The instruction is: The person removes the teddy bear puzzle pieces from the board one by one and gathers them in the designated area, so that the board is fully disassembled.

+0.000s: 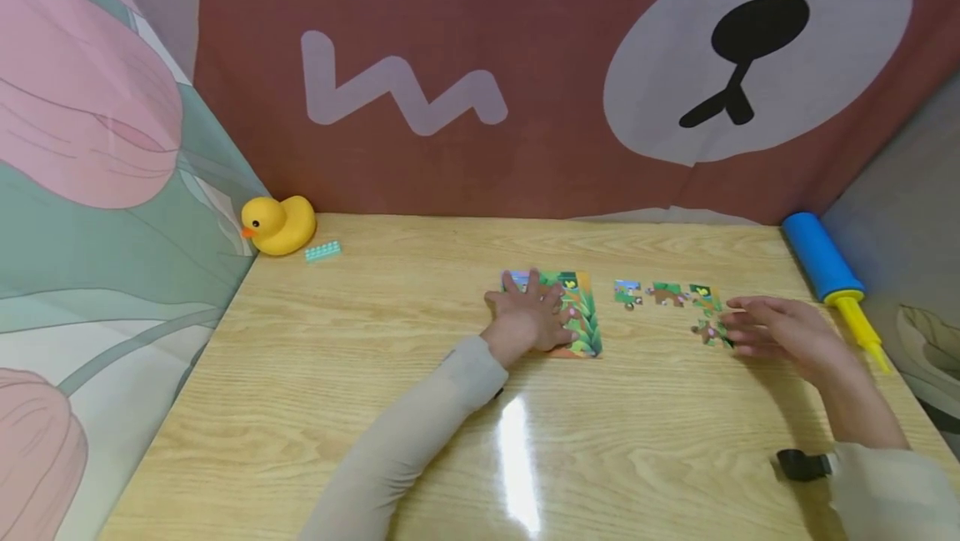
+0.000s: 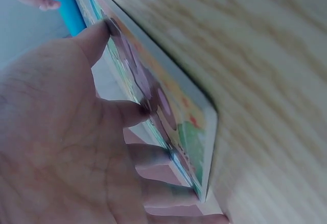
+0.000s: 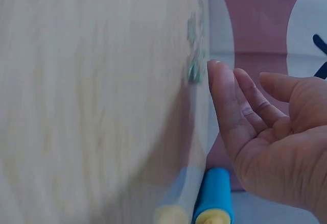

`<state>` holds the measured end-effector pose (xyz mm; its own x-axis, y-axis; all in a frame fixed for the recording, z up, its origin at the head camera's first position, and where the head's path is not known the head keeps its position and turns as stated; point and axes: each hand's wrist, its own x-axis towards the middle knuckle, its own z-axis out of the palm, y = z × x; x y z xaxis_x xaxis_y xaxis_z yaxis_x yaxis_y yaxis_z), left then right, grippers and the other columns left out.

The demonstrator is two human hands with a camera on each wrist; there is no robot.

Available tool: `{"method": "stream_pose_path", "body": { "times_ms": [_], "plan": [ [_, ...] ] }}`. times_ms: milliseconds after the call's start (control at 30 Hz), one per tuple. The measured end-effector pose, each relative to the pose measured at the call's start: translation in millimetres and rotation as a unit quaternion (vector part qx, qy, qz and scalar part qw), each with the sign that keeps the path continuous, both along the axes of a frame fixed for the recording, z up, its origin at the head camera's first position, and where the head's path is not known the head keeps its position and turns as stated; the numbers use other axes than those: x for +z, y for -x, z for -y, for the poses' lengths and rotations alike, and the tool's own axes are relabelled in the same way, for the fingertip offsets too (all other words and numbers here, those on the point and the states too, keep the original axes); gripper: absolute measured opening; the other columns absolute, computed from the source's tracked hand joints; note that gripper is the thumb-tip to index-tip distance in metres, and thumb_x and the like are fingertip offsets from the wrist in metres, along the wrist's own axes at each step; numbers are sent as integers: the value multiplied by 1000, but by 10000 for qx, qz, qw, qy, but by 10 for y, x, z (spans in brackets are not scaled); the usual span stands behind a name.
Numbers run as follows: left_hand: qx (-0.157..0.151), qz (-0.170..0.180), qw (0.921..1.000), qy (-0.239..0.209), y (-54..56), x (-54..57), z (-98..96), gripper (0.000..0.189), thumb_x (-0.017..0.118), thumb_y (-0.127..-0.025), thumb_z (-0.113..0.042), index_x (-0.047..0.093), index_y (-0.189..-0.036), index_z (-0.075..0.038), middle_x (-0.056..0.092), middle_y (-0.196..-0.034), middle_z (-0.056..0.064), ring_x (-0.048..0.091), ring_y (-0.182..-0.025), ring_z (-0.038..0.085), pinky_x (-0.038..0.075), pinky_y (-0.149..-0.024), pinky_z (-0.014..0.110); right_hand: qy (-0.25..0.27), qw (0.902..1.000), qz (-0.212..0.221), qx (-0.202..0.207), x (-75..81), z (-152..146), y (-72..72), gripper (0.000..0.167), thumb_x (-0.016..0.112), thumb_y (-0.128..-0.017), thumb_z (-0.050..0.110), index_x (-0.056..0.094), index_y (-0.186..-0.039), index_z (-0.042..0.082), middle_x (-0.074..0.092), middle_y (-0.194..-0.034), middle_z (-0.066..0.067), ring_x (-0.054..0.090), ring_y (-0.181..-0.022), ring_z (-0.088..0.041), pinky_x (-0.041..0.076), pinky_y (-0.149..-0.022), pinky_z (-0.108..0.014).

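Note:
Near the middle of the table lies a flat jigsaw puzzle board (image 1: pixel 589 333) with a colourful leafy picture. My left hand (image 1: pixel 527 316) rests on it with fingers spread, covering much of the picture. In the left wrist view, the fingertips touch the surface of the board (image 2: pixel 191 132). Several loose puzzle pieces (image 1: pixel 667 294) lie right of the board, with one piece (image 1: pixel 708 331) nearest my right hand (image 1: pixel 787 333). That hand hovers beside them, palm turned inward. Seen from the right wrist, the hand (image 3: pixel 271 127) has loosely extended fingers and nothing between them.
A yellow rubber duck (image 1: pixel 279 226) and a small teal toy brick (image 1: pixel 323 252) sit at the back left. On the right edge lies a blue pump (image 1: pixel 822 257) with a yellow nozzle. A printed cloth (image 1: pixel 420 166) hangs behind the table.

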<state>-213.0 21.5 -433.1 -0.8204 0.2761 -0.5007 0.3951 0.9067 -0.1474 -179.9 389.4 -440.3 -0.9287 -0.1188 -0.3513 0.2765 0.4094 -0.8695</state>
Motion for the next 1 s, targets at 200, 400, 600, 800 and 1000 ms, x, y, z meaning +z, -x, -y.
{"method": "stream_pose_path", "body": {
  "times_ms": [200, 400, 600, 800, 1000],
  "plan": [
    [-13, 45, 10000, 32, 0, 3, 2, 72, 26, -96, -79, 3, -158, -52, -7, -173, -7, 8, -154, 53, 39, -108, 70, -12, 9998, -40, 172, 72, 262, 63, 62, 37, -111, 36, 33, -149, -12, 70, -103, 19, 74, -93, -7, 63, -78, -33],
    [-95, 86, 9999, 89, 2, 10, 3, 73, 26, -96, -79, 2, -159, -51, -8, -172, -10, 6, -155, 51, 38, -109, 69, -121, 9993, -61, 352, 137, 599, 142, 58, 38, -111, 34, 38, -149, -9, 70, -113, 4, 73, -96, -7, 63, -80, -34],
    [-20, 64, 9999, 104, 19, 2, -4, 77, 27, -94, -81, -2, -159, -50, -9, -172, -9, 6, -156, 49, 39, -109, 68, -50, 9980, -183, 605, 152, 867, 221, 59, 41, -110, 40, 44, -146, -6, 66, -127, -15, 74, -99, -10, 63, -80, -32],
    [165, 28, 9998, -101, 17, 1, -1, 83, 29, -93, -82, -3, -161, -46, -7, -173, -1, 8, -155, 50, 40, -108, 68, 177, 9976, -214, 633, 134, 1119, 302, 53, 41, -110, 35, 48, -143, -6, 67, -124, -16, 75, -99, -15, 62, -80, -33],
    [324, -55, 9983, -474, 28, -14, 44, 82, 35, -92, -82, 3, -160, -49, -3, -173, -2, 8, -155, 50, 36, -109, 71, 207, 9969, -59, 754, 81, 1426, 405, 47, 45, -109, 29, 52, -141, -5, 67, -125, -21, 73, -95, -17, 63, -80, -34]
  ]
}}
